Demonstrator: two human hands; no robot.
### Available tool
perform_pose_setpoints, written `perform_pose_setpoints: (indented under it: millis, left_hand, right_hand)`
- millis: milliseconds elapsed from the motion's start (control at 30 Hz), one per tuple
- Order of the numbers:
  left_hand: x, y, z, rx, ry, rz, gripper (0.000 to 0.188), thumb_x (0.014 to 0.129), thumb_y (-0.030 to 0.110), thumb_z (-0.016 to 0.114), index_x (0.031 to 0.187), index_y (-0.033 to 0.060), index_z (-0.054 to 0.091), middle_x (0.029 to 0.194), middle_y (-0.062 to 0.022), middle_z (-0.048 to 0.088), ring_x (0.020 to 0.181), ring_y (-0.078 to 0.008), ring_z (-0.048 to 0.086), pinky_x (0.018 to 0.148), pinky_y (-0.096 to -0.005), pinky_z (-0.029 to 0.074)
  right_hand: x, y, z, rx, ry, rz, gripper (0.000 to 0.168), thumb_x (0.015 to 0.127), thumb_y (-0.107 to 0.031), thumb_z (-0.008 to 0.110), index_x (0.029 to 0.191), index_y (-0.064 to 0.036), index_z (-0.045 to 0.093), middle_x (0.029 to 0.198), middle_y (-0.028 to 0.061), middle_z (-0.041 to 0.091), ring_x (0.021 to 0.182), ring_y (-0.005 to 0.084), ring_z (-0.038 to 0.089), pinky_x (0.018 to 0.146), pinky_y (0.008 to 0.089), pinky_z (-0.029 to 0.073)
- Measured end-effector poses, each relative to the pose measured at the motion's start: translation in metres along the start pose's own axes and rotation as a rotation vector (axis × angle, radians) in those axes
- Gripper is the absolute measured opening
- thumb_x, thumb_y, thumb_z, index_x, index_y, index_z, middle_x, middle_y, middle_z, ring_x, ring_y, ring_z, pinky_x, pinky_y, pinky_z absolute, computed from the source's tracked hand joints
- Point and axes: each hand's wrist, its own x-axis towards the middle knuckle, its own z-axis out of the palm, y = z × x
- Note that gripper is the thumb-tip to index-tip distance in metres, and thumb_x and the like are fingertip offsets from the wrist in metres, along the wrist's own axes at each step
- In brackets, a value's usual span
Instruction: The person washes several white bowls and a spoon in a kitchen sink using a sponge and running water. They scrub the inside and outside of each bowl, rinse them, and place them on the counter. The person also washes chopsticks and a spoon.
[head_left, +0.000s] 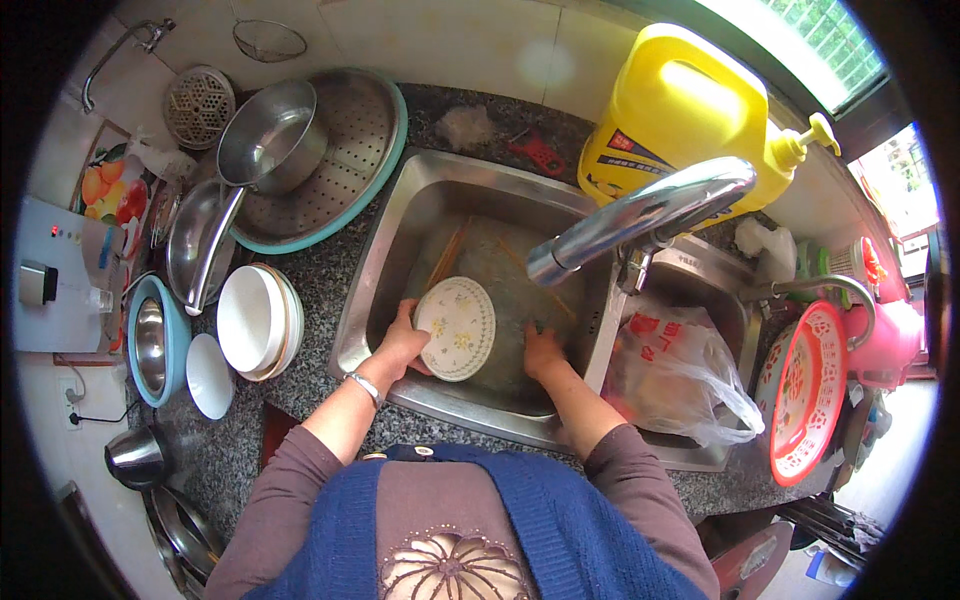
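My left hand (406, 340) grips the rim of a white bowl (455, 328) with a yellow flower pattern, over the left part of a stainless steel sink basin (397, 225). My right hand (544, 350) reaches down into the same basin, apart from the bowl. Its fingertips are partly hidden in the murky water, and whether they hold anything is unclear. Wooden chopsticks (449, 253) lie in the basin beyond the bowl. Over the basin's right side hangs the chrome faucet (637, 217).
Stacked white bowls (253, 319), a saucepan (266, 135) and a perforated steamer tray (349, 161) crowd the left counter. Behind the faucet stands a yellow pump jug (675, 112). A plastic bag (675, 375) fills the smaller basin, with a red-rimmed enamel basin (806, 394) at its right.
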Motion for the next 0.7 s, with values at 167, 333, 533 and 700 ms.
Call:
perform_pose_setpoints:
  millis: [167,333,533,700]
  left_hand:
    - [-0.001,0.0,0.015,0.089,0.032,0.065,0.067,0.078,0.016,0.065,0.134,0.0125,0.028,0.125,-0.0183,0.045,0.099,-0.0343,0.058,0.052,-0.0411,0.059]
    - [0.0,-0.01,0.027,0.203,0.095,0.171,0.073,0.075,0.025,0.071,0.134,0.0113,0.031,0.125,-0.0158,0.046,0.097,-0.0305,0.06,0.05,-0.0356,0.059]
    - [-0.002,-0.011,0.039,0.112,-0.08,0.066,0.076,0.083,0.029,0.064,0.143,0.0148,0.019,0.129,-0.0155,0.044,0.101,-0.0305,0.058,0.054,-0.0376,0.058]
    - [-0.007,-0.001,0.037,-0.037,-0.191,-0.032,0.073,0.086,0.034,0.061,0.143,0.0156,0.02,0.129,-0.0152,0.044,0.103,-0.0311,0.057,0.054,-0.0388,0.058]
  right_hand:
    - [0.05,0.039,0.043,0.287,-0.102,-0.072,0.058,0.077,-0.007,0.06,0.131,-0.012,0.038,0.134,0.0211,0.035,0.115,0.0443,0.045,0.084,0.0553,0.048]
    - [0.005,-0.01,0.0,0.933,-0.104,0.237,0.06,0.077,-0.012,0.066,0.129,-0.012,0.036,0.131,0.0166,0.039,0.11,0.0386,0.05,0.064,0.0531,0.057]
    - [0.017,-0.043,0.039,1.254,-0.036,0.371,0.054,0.077,-0.009,0.066,0.123,-0.01,0.037,0.125,0.0149,0.043,0.107,0.0349,0.052,0.062,0.0527,0.057]
    - [0.014,-0.063,0.033,1.195,0.004,0.035,0.054,0.076,-0.012,0.067,0.124,-0.009,0.041,0.115,0.014,0.052,0.098,0.0281,0.056,0.071,0.0394,0.053]
